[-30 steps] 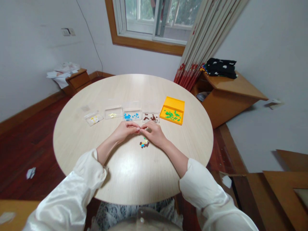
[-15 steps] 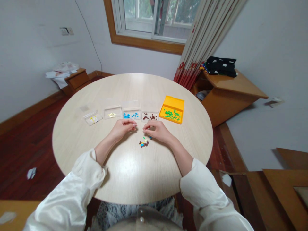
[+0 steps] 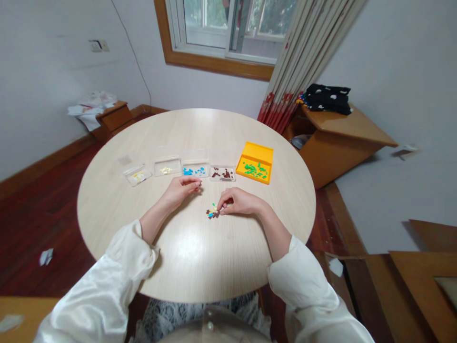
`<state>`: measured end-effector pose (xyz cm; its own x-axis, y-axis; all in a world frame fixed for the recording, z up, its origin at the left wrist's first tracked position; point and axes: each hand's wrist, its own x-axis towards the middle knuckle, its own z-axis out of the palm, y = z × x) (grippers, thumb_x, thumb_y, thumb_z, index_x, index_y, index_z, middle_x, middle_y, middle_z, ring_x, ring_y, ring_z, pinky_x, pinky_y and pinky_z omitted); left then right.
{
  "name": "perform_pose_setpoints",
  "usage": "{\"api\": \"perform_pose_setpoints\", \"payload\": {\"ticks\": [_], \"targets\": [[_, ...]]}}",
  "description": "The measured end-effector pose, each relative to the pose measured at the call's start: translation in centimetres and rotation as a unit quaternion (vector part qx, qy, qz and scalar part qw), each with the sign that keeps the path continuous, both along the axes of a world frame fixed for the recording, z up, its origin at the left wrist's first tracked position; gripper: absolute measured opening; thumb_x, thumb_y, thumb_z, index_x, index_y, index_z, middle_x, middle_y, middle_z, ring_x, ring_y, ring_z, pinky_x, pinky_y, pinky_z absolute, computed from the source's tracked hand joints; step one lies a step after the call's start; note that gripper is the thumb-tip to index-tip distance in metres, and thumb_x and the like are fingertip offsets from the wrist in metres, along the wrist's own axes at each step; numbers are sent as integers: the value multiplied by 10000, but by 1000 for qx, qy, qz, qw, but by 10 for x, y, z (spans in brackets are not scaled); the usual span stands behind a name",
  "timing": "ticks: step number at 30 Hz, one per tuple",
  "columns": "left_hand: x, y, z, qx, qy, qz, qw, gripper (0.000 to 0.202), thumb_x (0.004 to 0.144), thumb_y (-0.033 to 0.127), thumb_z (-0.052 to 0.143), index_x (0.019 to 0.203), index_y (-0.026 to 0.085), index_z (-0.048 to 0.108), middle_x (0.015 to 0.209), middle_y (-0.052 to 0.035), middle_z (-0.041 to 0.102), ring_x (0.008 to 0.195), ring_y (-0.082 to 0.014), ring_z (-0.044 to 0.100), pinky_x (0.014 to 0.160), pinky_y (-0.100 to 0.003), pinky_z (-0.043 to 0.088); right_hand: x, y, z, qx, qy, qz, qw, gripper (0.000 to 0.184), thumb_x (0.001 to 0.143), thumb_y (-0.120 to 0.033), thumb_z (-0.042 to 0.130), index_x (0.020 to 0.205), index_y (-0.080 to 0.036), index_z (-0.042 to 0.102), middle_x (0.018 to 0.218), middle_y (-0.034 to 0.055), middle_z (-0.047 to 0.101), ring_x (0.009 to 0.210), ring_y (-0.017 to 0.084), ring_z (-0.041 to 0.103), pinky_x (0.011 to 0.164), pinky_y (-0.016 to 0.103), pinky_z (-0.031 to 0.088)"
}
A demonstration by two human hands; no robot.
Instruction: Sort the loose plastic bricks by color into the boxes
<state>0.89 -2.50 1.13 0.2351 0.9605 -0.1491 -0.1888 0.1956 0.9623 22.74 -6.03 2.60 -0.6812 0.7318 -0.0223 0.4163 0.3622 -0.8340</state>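
A small mixed pile of building bricks in brown, blue, yellow and green lies on the round table. My right hand reaches down to the pile's right edge, thumb and fingertips bent together at the brown pieces. Whether a piece is between them is too small to tell. My left hand rests farther left, in front of the blue bricks' box, its thumb and forefinger pinched. What that pinch holds, if anything, I cannot make out. Behind the hands stand a clear box of blue bricks and a clear box of brown bricks.
A yellow box with green bricks stands open at the right of the row. Toward the left are a clear box with pale yellow pieces and another clear box. The table has a rounded edge close to my body.
My right hand has moved toward me, from beside the left hand down to the brick pile. My left hand has stayed almost still in its pinch.
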Motion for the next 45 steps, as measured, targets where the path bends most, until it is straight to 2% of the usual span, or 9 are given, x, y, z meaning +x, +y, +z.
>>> {"api": "perform_pose_setpoints", "payload": {"ticks": [11, 14, 19, 23, 26, 33, 45], "targets": [[0, -2, 1, 2, 4, -7, 1000, 292, 481, 254, 847, 690, 122, 692, 641, -18, 656, 572, -105, 600, 683, -295, 505, -3, 1, -3, 3, -6, 12, 1000, 103, 734, -215, 701, 811, -176, 758, 664, 8, 633, 619, 100, 504, 568, 229, 368], [0, -3, 1, 0, -1, -10, 1000, 308, 474, 262, 853, 690, 121, 685, 627, -25, 658, 575, -116, 611, 691, -308, 518, -5, -2, -3, -12, -13, -21, 1000, 103, 743, -203, 678, 801, -146, 741, 613, -15, 575, 568, 80, 449, 542, 218, 343], [2, -4, 1, 4, -5, -7, 1000, 346, 467, 292, 862, 697, 117, 671, 647, -35, 666, 608, -142, 640, 738, -347, 539, -9, -2, -5, -9, 14, -122, 992, 129, 782, -213, 606, 745, -125, 692, 602, -13, 566, 562, 81, 443, 543, 220, 344], [5, -6, 1, 4, -16, -8, 1000, 365, 465, 302, 868, 704, 111, 668, 674, -48, 680, 631, -153, 655, 769, -364, 544, -15, 4, -9, 48, 81, -221, 971, 139, 777, -243, 608, 734, -130, 675, 624, -8, 570, 580, 88, 445, 558, 230, 350], [8, -9, 2, 6, -21, -7, 1000, 378, 454, 313, 870, 699, 111, 665, 670, -53, 687, 626, -160, 660, 766, -375, 551, -20, 8, -14, 70, 117, -271, 953, 141, 762, -263, 625, 728, -135, 675, 637, -7, 582, 578, 87, 437, 562, 234, 352], [15, -15, 6, 24, -18, 17, 999, 368, 449, 315, 862, 690, 120, 662, 654, -50, 691, 633, -171, 664, 762, -374, 552, -33, 10, -20, 50, 179, -308, 933, 158, 740, -297, 637, 730, -148, 686, 668, 6, 629, 597, 96, 472, 587, 245, 380], [18, -19, 6, 52, 14, 29, 998, 282, 509, 270, 808, 689, 119, 652, 624, -44, 683, 625, -156, 658, 706, -324, 537, -37, 11, -25, 65, 199, -318, 925, 171, 746, -310, 636, 724, -153, 699, 671, 14, 651, 597, 103, 490, 583, 246, 383]]}}
